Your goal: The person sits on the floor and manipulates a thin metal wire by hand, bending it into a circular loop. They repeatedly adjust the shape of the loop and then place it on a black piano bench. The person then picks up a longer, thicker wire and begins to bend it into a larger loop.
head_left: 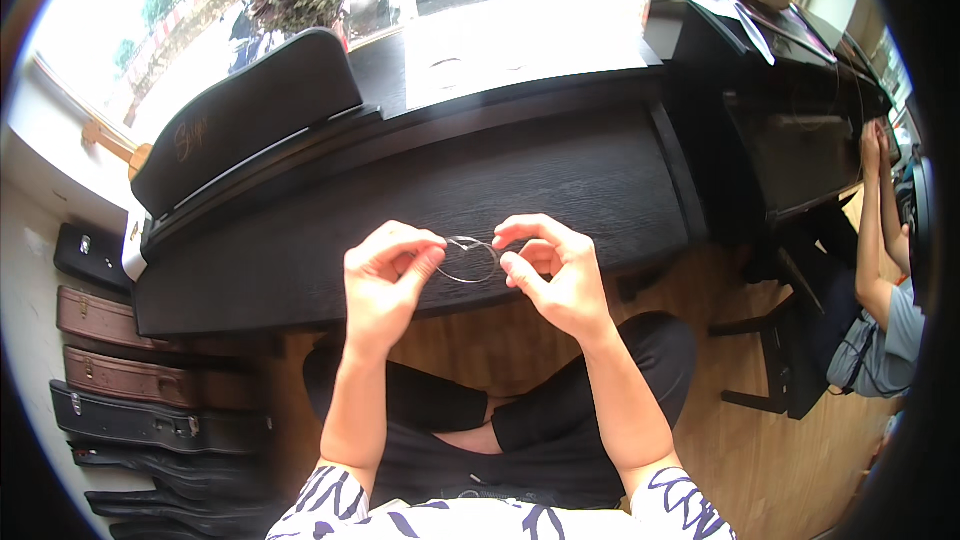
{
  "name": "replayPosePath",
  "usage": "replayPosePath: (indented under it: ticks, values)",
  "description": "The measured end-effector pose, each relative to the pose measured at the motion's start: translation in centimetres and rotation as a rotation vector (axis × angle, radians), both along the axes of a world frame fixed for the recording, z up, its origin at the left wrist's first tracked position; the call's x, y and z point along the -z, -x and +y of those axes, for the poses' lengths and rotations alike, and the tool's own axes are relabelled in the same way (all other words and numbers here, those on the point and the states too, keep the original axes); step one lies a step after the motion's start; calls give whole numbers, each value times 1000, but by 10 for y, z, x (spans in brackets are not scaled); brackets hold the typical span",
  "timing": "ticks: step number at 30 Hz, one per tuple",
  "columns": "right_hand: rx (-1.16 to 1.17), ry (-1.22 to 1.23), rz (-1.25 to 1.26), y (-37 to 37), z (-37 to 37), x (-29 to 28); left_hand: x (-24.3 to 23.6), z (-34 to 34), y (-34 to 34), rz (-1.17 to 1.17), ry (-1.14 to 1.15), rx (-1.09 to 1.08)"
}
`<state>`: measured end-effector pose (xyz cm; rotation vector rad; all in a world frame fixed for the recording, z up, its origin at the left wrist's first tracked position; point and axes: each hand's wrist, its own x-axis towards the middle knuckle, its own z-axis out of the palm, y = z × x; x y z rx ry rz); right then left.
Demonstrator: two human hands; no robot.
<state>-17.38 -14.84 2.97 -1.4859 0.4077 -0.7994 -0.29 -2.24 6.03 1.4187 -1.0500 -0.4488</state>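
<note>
A coil of thin, shiny wire (468, 280), looped into a ring, is held up between my hands over the front edge of a black wooden piano-like surface. My left hand (385, 275) pinches its left side between thumb and forefinger. On the opposite side my right hand (556, 275) has its fingers curled, with thumb and forefinger at the ring's right edge. A short crossing length of wire shows at the top of the ring. Both forearms reach up from below, above my crossed legs (420, 395).
The black surface (560, 155) spans the space ahead, with a raised black panel (250, 120) at left. White sheets (520, 50) lie behind it. Instrument cases (120, 320) are stacked on the left. At right, another person's hands (875, 145) are near a second black cabinet, beside a black bench (790, 360).
</note>
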Motion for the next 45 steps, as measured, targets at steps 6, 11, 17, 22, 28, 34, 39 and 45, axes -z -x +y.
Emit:
replayPosePath:
  ticks: [6, 11, 17, 22, 28, 34, 39, 45]
  values:
    - [136, -132, -99, 16, -18, -7, -62, -76, -27, -43, -93, -16]
    - [286, 26, -9, 20, -33, 12, -90, -170, -40, -293, -281, -148]
    - [254, 182, 4, 22, -33, 10, -71, -270, -114, -403, -183, -68]
    - [220, 199, 26, 27, -35, 14, -58, -304, -113, -520, -133, -47]
    - [178, 223, 8, 29, -39, 11, -64, -288, -100, -661, -138, -133]
    - [148, 195, 43, 32, -40, 12, -61, -227, -81, -875, -105, -259]
    - [178, 238, 27, 28, -35, 8, -19, -151, -47, -1240, 75, -362]
    - [178, 278, 76, 23, -30, 12, -22, -135, -52, -909, -11, -299]
